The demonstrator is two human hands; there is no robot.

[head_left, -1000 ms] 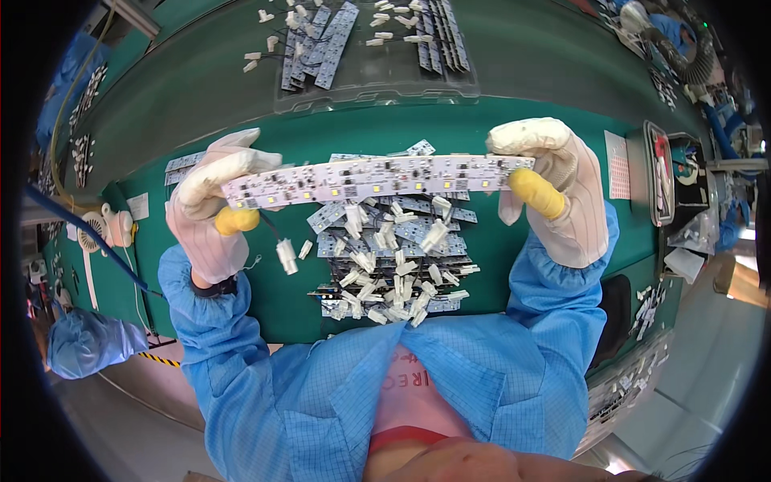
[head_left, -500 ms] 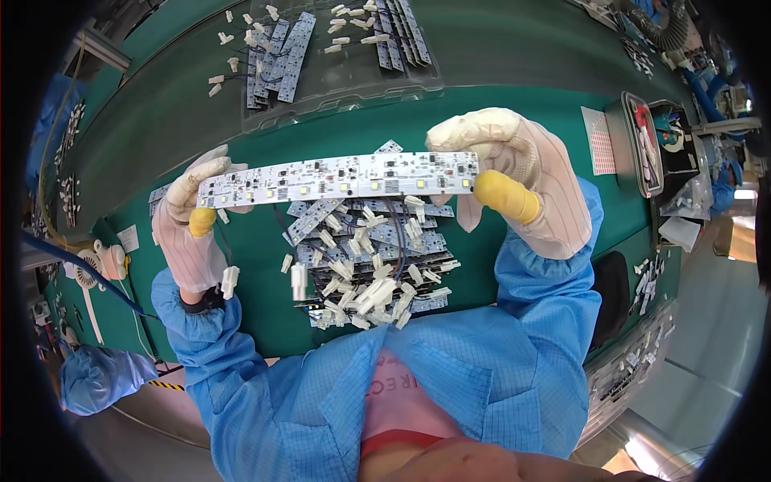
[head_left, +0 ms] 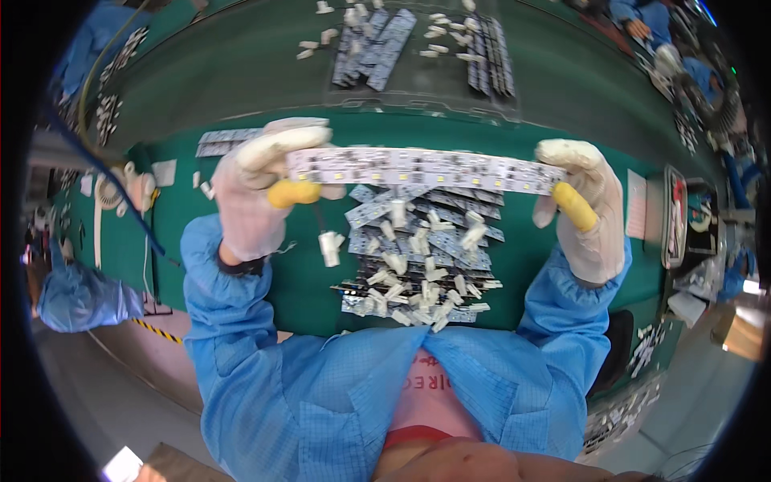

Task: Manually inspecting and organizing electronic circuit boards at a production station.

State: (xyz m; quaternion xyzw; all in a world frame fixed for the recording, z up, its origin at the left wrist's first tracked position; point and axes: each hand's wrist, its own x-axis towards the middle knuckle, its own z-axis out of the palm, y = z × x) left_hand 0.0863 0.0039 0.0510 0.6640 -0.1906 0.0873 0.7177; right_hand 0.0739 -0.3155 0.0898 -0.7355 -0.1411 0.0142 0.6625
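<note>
Both of my hands wear white gloves with yellow thumb covers. Between them I hold up a long white LED circuit board strip (head_left: 426,169), its row of small yellowish LEDs facing me. My left hand (head_left: 277,173) pinches its left end, and my right hand (head_left: 578,185) grips its right end. A white plug connector (head_left: 330,247) dangles on a dark wire below the left end. Under and nearer than the strip lies a heap of similar LED boards (head_left: 377,210) with many white connectors on top.
Beyond my hands, a clear plastic tray (head_left: 426,100) holds more boards with connectors. Two boards (head_left: 229,141) lie left of the heap. A small white fan (head_left: 112,189) stands far left, and a metal tray (head_left: 676,217) at the right. A co-worker's blue sleeve (head_left: 88,293) shows at left.
My view has turned, so the table scene appears shifted right. The strip now slopes down to the right instead of up, and my left hand shows nearer the heap.
</note>
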